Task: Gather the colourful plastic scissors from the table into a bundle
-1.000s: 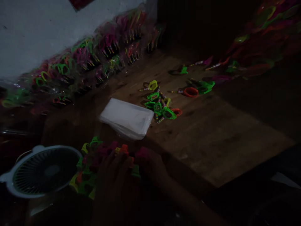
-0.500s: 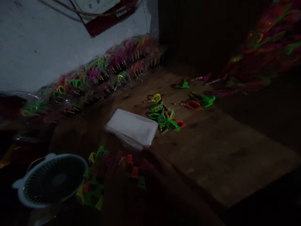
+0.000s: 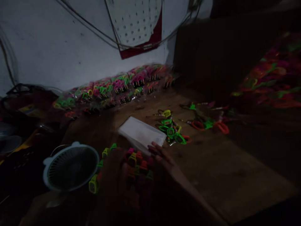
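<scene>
The light is dim. Neon toy watches, among them a yellow watch, crowd together near the front edge of the wooden table. Over this bunch lies my left hand, dark and blurred, so its grip does not show. To its right, my right hand has its fingers stretched out and apart, beside the near right corner of a white flat packet. Past the packet is a small loose heap of toy watches, with a green watch at its near side.
A round, pale-rimmed plastic basket stands at left. Clear bags of colourful toys line the wall beneath a calendar and a hanging cable. A large colourful toy pile rises at far right, with more loose toys before it.
The view has tilted up, so things appear lower and more of the calendar shows. My right hand's fingers are now spread beside the packet. My left hand remains among the toy watches.
</scene>
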Action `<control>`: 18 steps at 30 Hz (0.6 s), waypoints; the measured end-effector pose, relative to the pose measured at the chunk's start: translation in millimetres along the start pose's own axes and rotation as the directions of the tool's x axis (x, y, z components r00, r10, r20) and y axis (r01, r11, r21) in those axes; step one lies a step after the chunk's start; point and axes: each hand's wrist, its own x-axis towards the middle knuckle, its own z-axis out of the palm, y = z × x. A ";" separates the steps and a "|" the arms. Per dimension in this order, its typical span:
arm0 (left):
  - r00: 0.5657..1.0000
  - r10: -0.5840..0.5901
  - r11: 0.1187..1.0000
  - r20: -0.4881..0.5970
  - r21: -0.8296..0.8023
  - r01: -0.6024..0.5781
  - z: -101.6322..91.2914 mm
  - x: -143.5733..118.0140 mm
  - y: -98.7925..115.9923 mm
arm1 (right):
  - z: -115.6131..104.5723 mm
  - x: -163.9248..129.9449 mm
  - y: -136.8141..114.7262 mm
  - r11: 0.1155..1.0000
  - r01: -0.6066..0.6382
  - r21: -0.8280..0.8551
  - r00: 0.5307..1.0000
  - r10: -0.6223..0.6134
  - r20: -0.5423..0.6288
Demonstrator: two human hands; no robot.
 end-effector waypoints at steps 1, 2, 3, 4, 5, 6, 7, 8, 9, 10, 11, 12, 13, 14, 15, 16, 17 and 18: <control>0.998 -0.010 0.997 -0.069 0.076 0.015 -6.5 5.3 -5.5 | -13.1 13.7 -3.7 0.987 0.067 -0.145 0.997 -0.071 -0.021; 0.993 -0.071 0.987 -0.097 0.139 0.084 -11.2 10.6 -11.9 | -23.1 28.8 -6.9 0.941 0.134 -0.309 0.987 -0.154 -0.041; 0.990 -0.097 0.983 -0.101 0.145 0.111 -13.6 15.5 -18.7 | -29.4 43.9 -9.1 0.857 0.182 -0.482 0.974 -0.226 -0.034; 0.990 -0.110 0.983 -0.083 0.139 0.121 -13.9 19.8 -25.2 | -31.6 58.1 -10.0 0.735 0.207 -0.646 0.963 -0.269 0.004; 0.992 -0.114 0.985 -0.050 0.122 0.119 -12.5 23.1 -31.1 | -30.1 70.1 -9.2 0.588 0.209 -0.781 0.960 -0.275 0.050; 0.994 -0.108 0.989 -0.021 0.097 0.109 -10.0 25.2 -35.8 | -25.7 79.4 -7.1 0.446 0.196 -0.873 0.964 -0.253 0.087; 0.995 -0.103 0.992 0.007 0.076 0.102 -7.2 26.0 -38.9 | -19.4 85.6 -3.8 0.333 0.178 -0.926 0.969 -0.223 0.107; 0.995 -0.099 0.994 0.030 0.053 0.097 -4.7 25.4 -40.2 | -12.4 88.8 0.1 0.259 0.163 -0.952 0.972 -0.205 0.111; 0.995 -0.091 0.996 0.046 0.031 0.089 -3.0 23.1 -39.3 | -5.7 89.6 4.3 0.221 0.155 -0.963 0.973 -0.203 0.110; 0.995 -0.068 0.998 0.069 0.003 0.068 -2.0 19.2 -36.3 | -0.2 88.7 8.2 0.206 0.156 -0.966 0.971 -0.214 0.111; 0.994 -0.031 0.998 0.105 -0.049 0.037 -1.9 13.5 -31.3 | 3.6 87.2 11.5 0.200 0.166 -0.966 0.967 -0.226 0.119; 0.987 0.006 0.989 0.158 -0.147 0.018 -2.3 6.4 -24.6 | 5.4 85.9 13.5 0.189 0.177 -0.966 0.962 -0.240 0.129; 0.975 0.047 0.964 0.215 -0.265 0.012 -2.9 -2.0 -16.9 | 5.2 85.8 13.7 0.183 0.190 -0.965 0.956 -0.259 0.140; 0.958 0.089 0.909 0.273 -0.416 0.034 -3.4 -11.0 -8.8 | 3.3 87.2 11.4 0.181 0.208 -0.961 0.948 -0.281 0.152; 0.938 0.096 0.819 0.334 -0.561 0.116 -3.4 -20.0 -0.9 | 0.3 90.2 6.1 0.183 0.228 -0.956 0.937 -0.308 0.165; 0.932 0.098 0.769 0.349 -0.621 0.151 -2.9 -28.3 6.2 | -2.8 94.5 -2.9 0.187 0.251 -0.950 0.924 -0.339 0.178; 0.932 0.093 0.727 0.350 -0.664 0.176 -2.1 -35.2 12.1 | -4.9 99.2 -15.7 0.185 0.273 -0.944 0.909 -0.369 0.191; 0.935 0.079 0.693 0.345 -0.693 0.197 -1.2 -40.1 16.8 | -5.0 103.2 -32.0 0.199 0.298 -0.934 0.889 -0.414 0.195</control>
